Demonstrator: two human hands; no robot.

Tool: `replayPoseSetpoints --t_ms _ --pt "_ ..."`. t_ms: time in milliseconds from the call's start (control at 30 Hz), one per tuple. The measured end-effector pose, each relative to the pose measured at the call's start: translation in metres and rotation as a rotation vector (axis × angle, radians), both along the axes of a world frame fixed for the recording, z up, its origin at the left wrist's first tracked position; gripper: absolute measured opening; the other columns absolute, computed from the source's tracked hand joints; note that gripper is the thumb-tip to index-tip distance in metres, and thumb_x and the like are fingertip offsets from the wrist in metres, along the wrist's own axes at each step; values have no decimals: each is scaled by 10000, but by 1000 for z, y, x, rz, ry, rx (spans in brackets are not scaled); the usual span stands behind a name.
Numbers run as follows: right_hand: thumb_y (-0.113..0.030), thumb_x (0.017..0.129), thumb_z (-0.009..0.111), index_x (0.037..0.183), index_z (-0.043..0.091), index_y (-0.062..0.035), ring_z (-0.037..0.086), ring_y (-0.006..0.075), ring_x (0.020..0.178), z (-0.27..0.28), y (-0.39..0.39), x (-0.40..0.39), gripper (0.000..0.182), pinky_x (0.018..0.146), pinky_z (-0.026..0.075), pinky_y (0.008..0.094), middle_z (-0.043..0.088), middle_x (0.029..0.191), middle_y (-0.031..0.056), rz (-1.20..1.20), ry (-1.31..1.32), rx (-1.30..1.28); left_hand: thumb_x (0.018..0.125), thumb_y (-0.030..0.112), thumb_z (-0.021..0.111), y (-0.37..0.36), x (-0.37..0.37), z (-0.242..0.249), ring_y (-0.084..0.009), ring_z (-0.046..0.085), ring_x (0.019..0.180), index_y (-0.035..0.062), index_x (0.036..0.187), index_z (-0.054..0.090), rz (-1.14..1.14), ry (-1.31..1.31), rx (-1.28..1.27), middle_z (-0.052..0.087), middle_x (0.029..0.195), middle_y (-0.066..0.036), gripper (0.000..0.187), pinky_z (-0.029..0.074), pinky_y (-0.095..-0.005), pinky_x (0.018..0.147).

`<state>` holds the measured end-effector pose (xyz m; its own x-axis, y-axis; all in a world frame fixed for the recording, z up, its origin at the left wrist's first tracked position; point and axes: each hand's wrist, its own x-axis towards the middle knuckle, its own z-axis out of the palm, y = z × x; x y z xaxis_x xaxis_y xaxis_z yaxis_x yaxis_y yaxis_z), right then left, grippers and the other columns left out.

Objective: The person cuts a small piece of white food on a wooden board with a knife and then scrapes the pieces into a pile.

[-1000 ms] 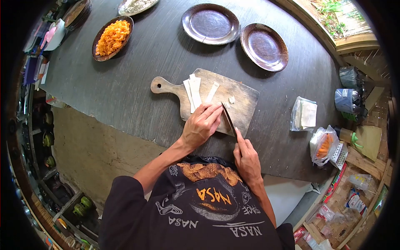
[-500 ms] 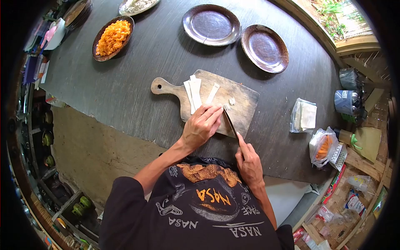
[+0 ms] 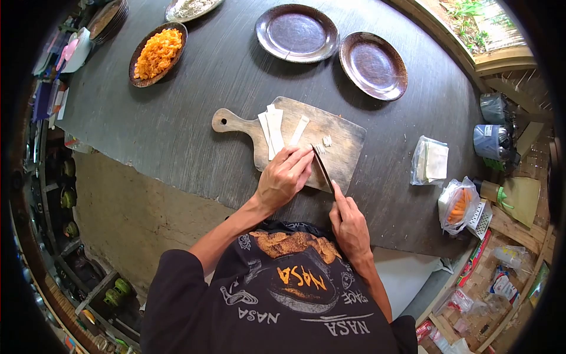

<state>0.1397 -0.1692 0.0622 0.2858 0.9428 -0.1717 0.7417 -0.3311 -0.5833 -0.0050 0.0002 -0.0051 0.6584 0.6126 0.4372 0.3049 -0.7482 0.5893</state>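
A wooden cutting board [image 3: 345,150] with a handle lies on the table in front of me. My right hand [image 3: 352,230] is closed on the handle of a knife [image 3: 323,168], whose blade tip rests on the board beside my left fingertips. My left hand [image 3: 284,177] presses down with bent fingers held together on a flat white strip [image 3: 299,131]; most of what lies beneath them is hidden. Thin cut slivers [image 3: 321,148] lie just right of the blade, with a small heap [image 3: 327,141] beyond. Several wider white strips [image 3: 272,128] overlap on the board's left side.
Two dark plates [image 3: 296,33] [image 3: 373,66] stand at the back. An oval dish [image 3: 135,66] of orange chopped food is at back left. On the right lie a packet of white sheets [image 3: 435,161] and a bag of carrots [image 3: 458,205]. A stack of plates [image 3: 108,20] stands far left.
The knife and my right hand have shifted slightly left and away from me, and the blade sits closer to my left fingertips. More slivers show to its right. The view has moved a little.
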Motion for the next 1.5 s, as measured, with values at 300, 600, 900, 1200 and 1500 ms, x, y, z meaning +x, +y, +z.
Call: replayPoseSetpoints --t_ms 300,600,900,1200,1500 --pt "-62 1020 594 1603 468 -116 642 350 728 -5 -13 2 599 696 559 486 578 901 147 7 1 19 882 38 752 1 -1 -1 -277 667 1133 -58 1199 731 -9 -2 8 740 1215 -136 333 554 -375 1020" --pt "-69 1025 594 1610 461 -116 635 358 721 -5 2 -1 601 697 543 497 566 890 159 -3 44 35 883 37 755 1 -2 -1 -272 664 1140 -60 1196 731 -8 -8 7 742 1207 -136 328 557 -371 1016" --pt "-65 1017 594 1605 468 -129 644 367 747 -1 -10 4 604 712 554 497 586 920 165 14 2 -13 887 40 751 2 -2 1 -277 661 1145 -60 1202 729 -13 -3 -6 737 1218 -136 331 554 -378 1020" --pt "-60 1019 588 1609 455 -96 645 370 768 -5 -2 2 606 711 545 488 579 924 169 18 62 47 887 38 749 2 -3 0 -270 666 1115 -60 1198 729 -19 -11 8 737 1207 -135 327 557 -375 1005" --pt "-68 1013 597 1604 465 -117 653 365 739 0 -3 0 608 695 570 490 576 934 153 17 -8 -18 890 40 749 1 -2 3 -272 666 1119 -62 1189 727 -13 -10 -6 739 1196 -137 317 555 -379 1007"
